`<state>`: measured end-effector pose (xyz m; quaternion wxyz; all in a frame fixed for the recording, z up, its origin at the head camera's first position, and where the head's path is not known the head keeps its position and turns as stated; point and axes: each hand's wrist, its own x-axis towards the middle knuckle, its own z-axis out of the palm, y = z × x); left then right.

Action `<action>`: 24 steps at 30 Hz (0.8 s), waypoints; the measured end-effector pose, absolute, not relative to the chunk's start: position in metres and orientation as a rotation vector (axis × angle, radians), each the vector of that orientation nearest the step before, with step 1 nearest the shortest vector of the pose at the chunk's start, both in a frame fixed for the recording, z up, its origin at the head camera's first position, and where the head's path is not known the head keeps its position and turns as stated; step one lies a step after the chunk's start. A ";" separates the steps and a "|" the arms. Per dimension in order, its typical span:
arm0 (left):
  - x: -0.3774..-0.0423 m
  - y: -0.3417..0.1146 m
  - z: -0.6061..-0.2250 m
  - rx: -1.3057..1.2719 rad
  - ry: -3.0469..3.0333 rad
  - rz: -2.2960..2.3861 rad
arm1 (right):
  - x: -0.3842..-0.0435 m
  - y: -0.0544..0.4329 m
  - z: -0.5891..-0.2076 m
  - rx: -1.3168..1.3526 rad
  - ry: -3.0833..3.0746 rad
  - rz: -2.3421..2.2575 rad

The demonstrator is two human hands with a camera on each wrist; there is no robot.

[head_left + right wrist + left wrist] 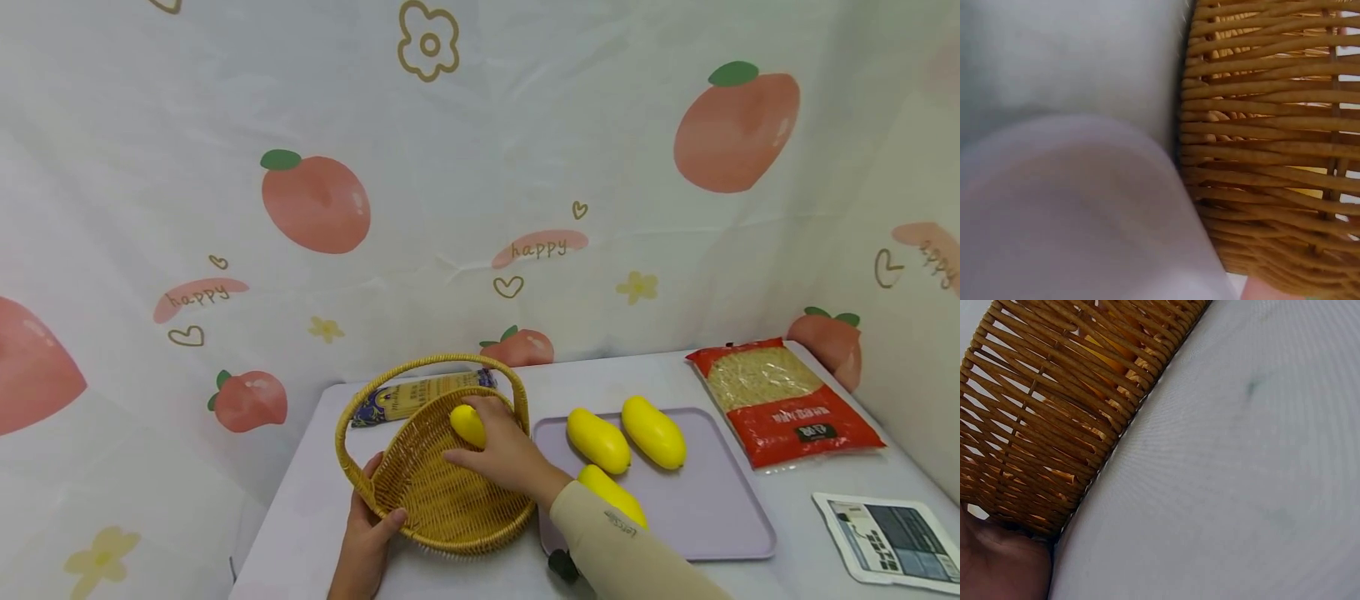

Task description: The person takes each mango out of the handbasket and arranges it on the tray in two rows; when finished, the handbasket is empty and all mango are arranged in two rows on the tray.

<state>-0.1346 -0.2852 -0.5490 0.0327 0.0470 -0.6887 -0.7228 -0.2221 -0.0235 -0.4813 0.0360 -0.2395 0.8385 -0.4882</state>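
Note:
A woven wicker basket [468, 546] with an arched handle stands on the white table, tilted so that its inside faces the head camera. My left hand [363, 537] grips its left rim, thumb inside and fingers behind. Reaching in over the right side, my right hand [504, 446] holds a yellow mango [467, 426] near the basket's back wall. The left wrist view shows the wicker side [1035, 419] close up, with yellow through the gaps. In the right wrist view the basket wall [1260, 125] hides the right hand's fingers.
Right of the basket, a lavender tray [720, 517] carries three yellow mangoes [597, 440]. A red-and-clear food bag [780, 404] and a white tablet-like item [892, 540] lie farther right. Behind the basket is a yellow-and-blue packet [420, 396]. A small black object [562, 567] lies by the right sleeve.

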 end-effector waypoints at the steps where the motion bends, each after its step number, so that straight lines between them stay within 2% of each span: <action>1: -0.134 -0.286 -0.549 0.139 -2.118 -2.226 | -0.224 -0.026 -0.482 -0.731 2.589 -1.455; 12: -0.135 -0.286 -0.550 0.117 -2.079 -2.241 | -0.235 -0.045 -0.498 -0.690 2.705 -0.992; 24: -0.135 -0.286 -0.551 0.122 -2.084 -2.260 | -0.230 -0.044 -0.496 -0.801 2.684 -0.970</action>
